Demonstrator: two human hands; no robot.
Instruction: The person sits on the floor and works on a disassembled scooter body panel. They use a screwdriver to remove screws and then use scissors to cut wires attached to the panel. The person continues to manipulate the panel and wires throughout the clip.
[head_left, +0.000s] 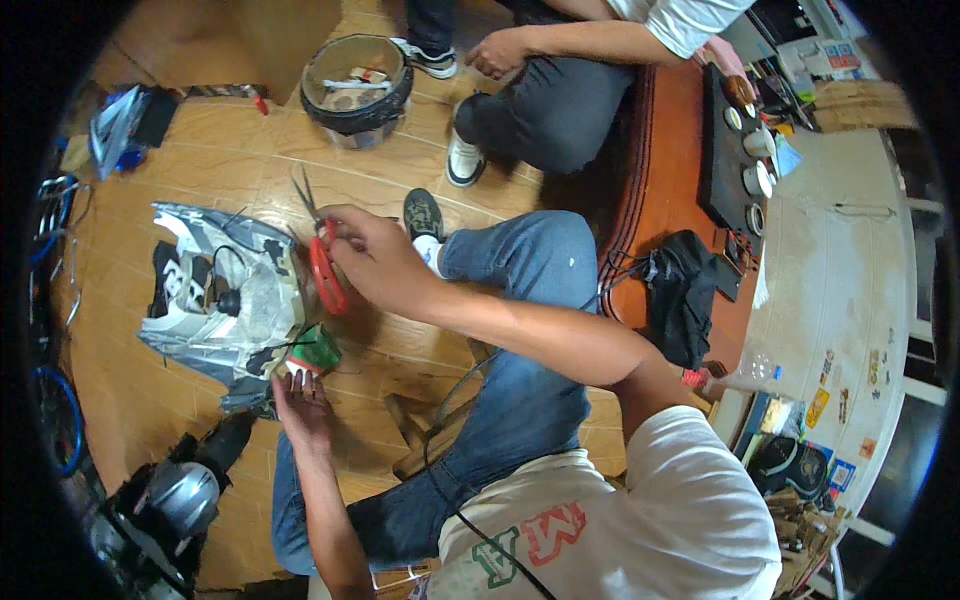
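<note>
My right hand (367, 259) holds red-handled scissors (328, 281), with their blades slightly apart and pointing away from the panel. Beside them on the tiled floor lies a moulded plastic panel (262, 289) in a grey camouflage pattern, with a pale inner side. A black cable loops over it to a round black part (228, 302). Thin dark strips resembling cable ties stick out at its edges. My left hand (304, 409) is at the panel's near edge, fingers against a small green, red and white packet (315, 351). Whether those fingers grip the packet or the panel is hidden.
A bin (356, 94) with a black liner stands ahead. Another person (547, 112) sits to the right, beside a red-brown wooden table (667, 150) bearing a tea tray (724, 142) and a black bag (681, 296). Metal vehicle parts (184, 495) lie at lower left.
</note>
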